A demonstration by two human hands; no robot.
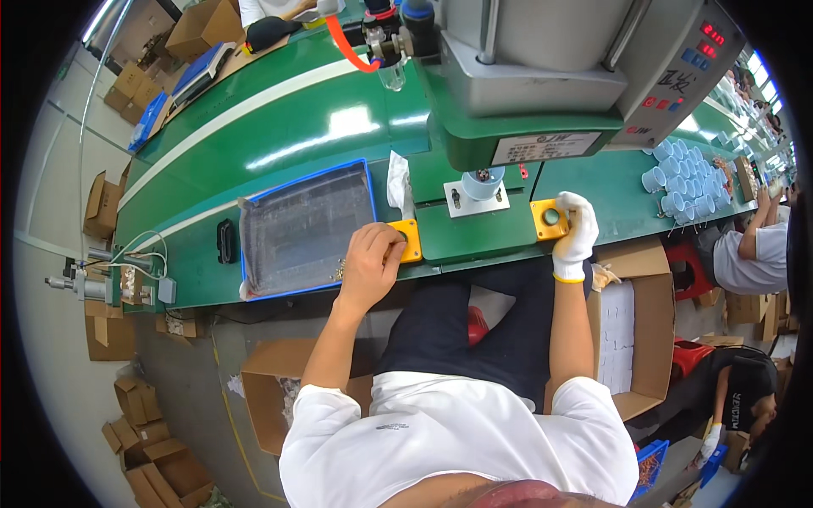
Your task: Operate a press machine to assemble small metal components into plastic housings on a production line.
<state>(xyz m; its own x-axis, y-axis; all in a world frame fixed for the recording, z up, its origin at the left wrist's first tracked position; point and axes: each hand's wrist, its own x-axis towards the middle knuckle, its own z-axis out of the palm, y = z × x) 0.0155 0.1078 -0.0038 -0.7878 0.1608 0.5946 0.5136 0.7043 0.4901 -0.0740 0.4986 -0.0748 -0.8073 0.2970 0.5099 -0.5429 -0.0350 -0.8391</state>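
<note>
My bare left hand (373, 261) is closed, with its curled fingers and thumb against the left yellow button box (411, 241). They cover that box's button. On the other side, my right hand (577, 233) wears a white glove and curls round the outer edge of the right yellow button box (539, 222); the dark round button (551, 218) there shows. Between the boxes, a light-blue cup (483, 185) sits on a metal plate (458, 203) under the press head (525, 144). Small dark parts are visible inside the cup.
A blue-rimmed tray (306, 227) lies left of the press, with a white cloth (399, 182) beside it. Many light-blue cups (677, 182) crowd the bench at right. Cardboard boxes (652, 317) flank my legs. Other people (754, 254) work at right.
</note>
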